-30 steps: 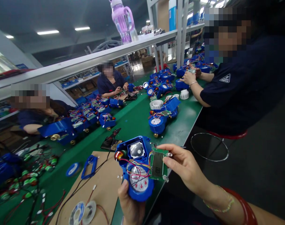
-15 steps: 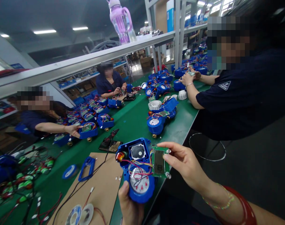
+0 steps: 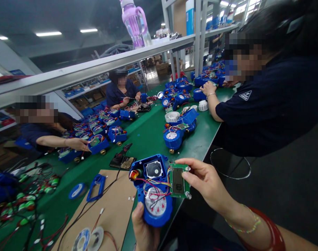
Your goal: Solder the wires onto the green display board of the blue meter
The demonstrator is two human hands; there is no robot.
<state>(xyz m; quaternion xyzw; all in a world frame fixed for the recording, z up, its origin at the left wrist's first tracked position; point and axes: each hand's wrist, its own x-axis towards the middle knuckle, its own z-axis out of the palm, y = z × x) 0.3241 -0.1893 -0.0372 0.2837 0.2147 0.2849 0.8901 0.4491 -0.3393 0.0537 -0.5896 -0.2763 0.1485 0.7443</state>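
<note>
Held up over the near edge of the tabletop [image 3: 148, 134]: a blue plastic meter housing [image 3: 152, 190], open on top, with a round white dial low down, a square grey recess above it and a red-and-copper coil at its left shoulder. Cradled from below in the left hand [image 3: 145, 232], thumb pressed against the rounded lower rim, grip closed on the housing. Joined by thin red, yellow and blue wires to a small green circuit board [image 3: 178, 180] with a dark rectangular screen, pinched at its right edge by the fingers of the right hand [image 3: 204, 181], grip closed on the board. Board touching the housing's right side. Beneath and to the left, a flat brown cardboard sheet [image 3: 106, 212] over green matting, carrying a blue frame [image 3: 96, 183] and solder spools [image 3: 88, 238]. Farther along, more blue meters [image 3: 174, 136] and white rings. Open floor to the right of the edge, beside a co-worker's dark sleeve [image 3: 242, 108].
</note>
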